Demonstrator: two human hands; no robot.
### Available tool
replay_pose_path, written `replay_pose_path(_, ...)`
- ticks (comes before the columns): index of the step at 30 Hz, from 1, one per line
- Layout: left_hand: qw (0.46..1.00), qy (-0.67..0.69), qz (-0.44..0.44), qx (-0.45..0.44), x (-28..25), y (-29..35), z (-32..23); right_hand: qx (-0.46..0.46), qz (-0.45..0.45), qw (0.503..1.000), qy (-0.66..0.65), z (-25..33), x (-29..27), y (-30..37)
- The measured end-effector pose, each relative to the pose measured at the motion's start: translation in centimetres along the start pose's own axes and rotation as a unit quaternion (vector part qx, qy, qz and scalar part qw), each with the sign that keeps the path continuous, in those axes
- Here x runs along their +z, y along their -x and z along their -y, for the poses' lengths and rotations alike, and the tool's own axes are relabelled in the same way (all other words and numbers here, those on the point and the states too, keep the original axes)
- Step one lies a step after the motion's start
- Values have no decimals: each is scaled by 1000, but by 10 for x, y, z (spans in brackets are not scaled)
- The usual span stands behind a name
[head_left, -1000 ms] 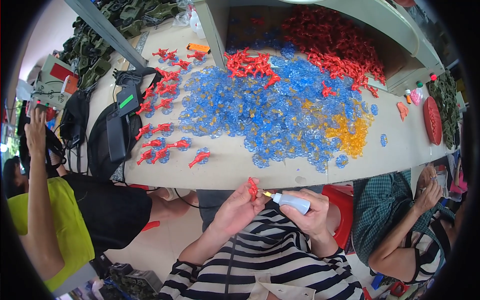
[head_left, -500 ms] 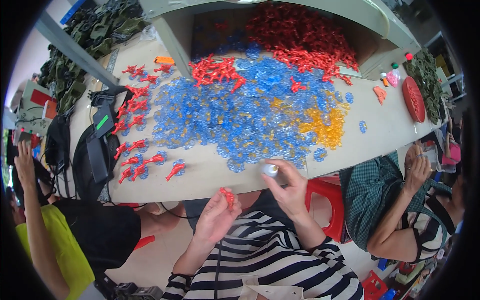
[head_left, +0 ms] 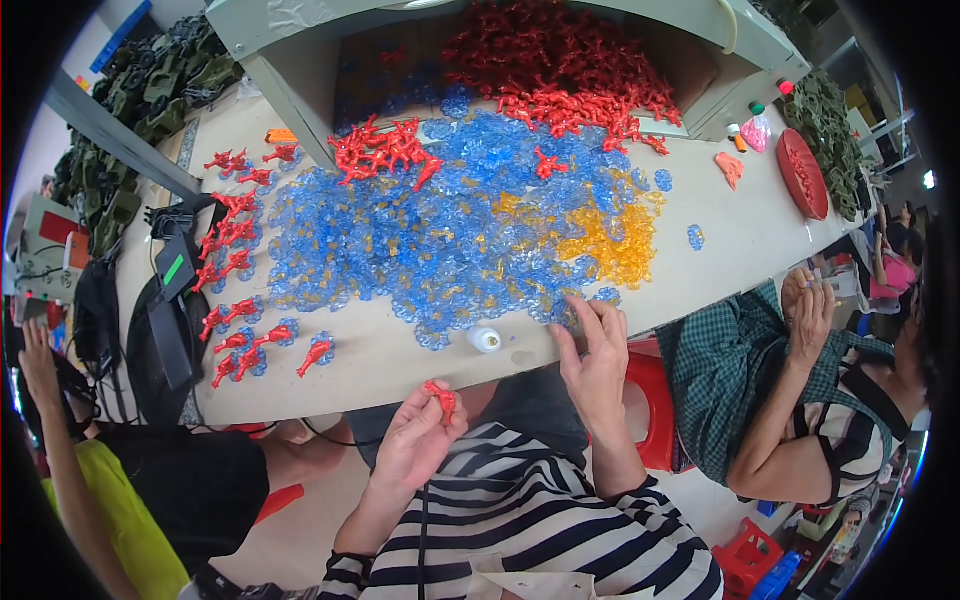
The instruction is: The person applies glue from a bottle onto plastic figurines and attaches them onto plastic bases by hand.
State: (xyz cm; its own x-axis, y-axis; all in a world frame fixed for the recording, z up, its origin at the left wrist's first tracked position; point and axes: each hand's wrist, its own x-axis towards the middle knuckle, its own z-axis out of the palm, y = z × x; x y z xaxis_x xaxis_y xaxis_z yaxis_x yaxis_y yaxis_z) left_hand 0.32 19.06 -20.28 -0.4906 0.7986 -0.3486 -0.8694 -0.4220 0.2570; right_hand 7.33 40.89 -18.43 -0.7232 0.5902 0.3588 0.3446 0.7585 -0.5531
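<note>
A small, glossy red figurine (head_left: 441,400), its limbs knobbly and rounded, is pinched between the thumb and fingers of the left hand (head_left: 418,436), just off the table's near edge. The right hand (head_left: 597,355) grips nothing; its thumb and fingers are spread beside the translucent blue pieces (head_left: 430,240), and whether a fingertip touches one I cannot tell. Between the hands, a smooth white bottle (head_left: 485,340) stands on the pale, flat tabletop (head_left: 740,225). Beyond it the blue pieces spread in a wide layer, clear and scallop-edged, with amber pieces (head_left: 615,245) gathered at the right. To the left, shiny red figures (head_left: 236,233) sit on blue bases in loose rows. A tangled red cluster (head_left: 385,150) lies at the layer's far edge, and a denser red heap (head_left: 565,65) fills the grey shelf unit (head_left: 290,95). Far right rests an oval red dish (head_left: 803,175).
</note>
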Motion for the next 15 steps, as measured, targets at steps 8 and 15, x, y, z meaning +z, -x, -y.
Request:
replay_pose_path(8, 999, -31, 5, -12, 3, -8, 5, 75, 27, 992, -99, 2, 0, 4)
replay_pose_path(15, 997, -68, 35, -25, 6, -13, 10, 49, 80, 988, -125, -3, -6, -1)
